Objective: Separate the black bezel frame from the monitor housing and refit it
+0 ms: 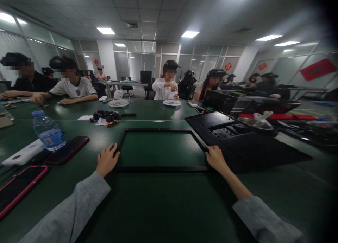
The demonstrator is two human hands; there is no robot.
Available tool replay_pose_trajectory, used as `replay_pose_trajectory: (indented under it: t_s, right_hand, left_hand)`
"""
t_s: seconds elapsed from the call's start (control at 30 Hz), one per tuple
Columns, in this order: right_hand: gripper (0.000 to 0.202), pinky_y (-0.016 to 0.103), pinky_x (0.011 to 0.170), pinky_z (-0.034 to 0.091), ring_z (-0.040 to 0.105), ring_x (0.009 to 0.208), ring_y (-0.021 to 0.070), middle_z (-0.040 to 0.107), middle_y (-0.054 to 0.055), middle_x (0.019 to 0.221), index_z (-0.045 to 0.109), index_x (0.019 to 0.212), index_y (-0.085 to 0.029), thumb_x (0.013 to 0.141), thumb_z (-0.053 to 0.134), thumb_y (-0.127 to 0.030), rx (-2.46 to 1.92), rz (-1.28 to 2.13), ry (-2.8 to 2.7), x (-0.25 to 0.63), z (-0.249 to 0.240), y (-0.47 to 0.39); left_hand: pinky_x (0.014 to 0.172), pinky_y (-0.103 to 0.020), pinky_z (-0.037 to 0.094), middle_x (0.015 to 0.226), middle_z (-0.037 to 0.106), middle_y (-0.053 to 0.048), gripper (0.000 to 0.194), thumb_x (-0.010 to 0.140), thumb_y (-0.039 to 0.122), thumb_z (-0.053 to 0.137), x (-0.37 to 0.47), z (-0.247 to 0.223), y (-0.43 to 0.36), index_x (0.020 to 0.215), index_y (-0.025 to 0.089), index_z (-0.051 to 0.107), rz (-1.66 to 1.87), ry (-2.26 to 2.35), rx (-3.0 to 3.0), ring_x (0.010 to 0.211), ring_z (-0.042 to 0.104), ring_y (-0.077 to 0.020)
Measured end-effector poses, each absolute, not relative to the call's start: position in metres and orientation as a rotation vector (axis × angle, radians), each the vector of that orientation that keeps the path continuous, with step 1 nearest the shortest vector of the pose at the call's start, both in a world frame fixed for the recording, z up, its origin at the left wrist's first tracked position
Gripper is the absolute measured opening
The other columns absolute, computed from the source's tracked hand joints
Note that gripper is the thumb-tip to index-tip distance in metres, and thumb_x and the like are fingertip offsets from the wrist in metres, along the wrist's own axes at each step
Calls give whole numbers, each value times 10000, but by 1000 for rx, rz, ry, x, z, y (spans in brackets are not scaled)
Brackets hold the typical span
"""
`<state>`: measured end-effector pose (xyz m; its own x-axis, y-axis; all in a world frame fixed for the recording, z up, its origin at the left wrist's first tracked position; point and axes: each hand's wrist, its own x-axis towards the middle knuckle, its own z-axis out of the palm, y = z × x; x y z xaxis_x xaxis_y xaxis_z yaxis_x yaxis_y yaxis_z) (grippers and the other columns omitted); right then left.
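A thin black rectangular frame (163,169), like a monitor bezel, lies on or just above the green table (169,204); I cannot tell which. Table surface shows through its opening. My left hand (108,160) grips the frame's left side, fingers curled over the edge. On the opposite side, my right hand (216,157) is closed around the right edge. Just beyond my right hand are large flat black panels (250,148), one with a recessed section showing parts.
At left stand a water bottle (49,132), a white power strip (23,153) and two red-edged phones (68,149). A dark cable bundle (105,115) lies ahead. A metal bowl (256,124) sits at right. Co-workers sit across the table near white fan parts (118,103).
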<state>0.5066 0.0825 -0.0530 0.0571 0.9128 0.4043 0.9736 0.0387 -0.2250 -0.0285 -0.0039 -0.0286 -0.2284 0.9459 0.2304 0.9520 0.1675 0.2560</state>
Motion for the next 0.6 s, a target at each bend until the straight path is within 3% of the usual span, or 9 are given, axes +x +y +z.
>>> replay_pose_trajectory:
  t_s: [0.43,0.6]
  right_hand:
    - [400,413,842,481,560,1056,305,573,215,1132,629,1243,-71,889,477,-180,-1877,-212,-1883,507,-53,84]
    - [405,365,804,477,589,968,258,604,154,1070,646,1253,-140,892,498,-250,-1886,-208,-1803,497,-37,87]
  left_hand:
    - [1069,-558,338,1510,464,-119,501,980,383,354,-27,-28,-4,1443,244,486,-576,-2387,-1915,1383,386,-307]
    - [1068,-603,317,1485,497,-117,482,973,369,366,-23,-22,11,1410,227,514,-600,-2393,-1934,1379,387,-309]
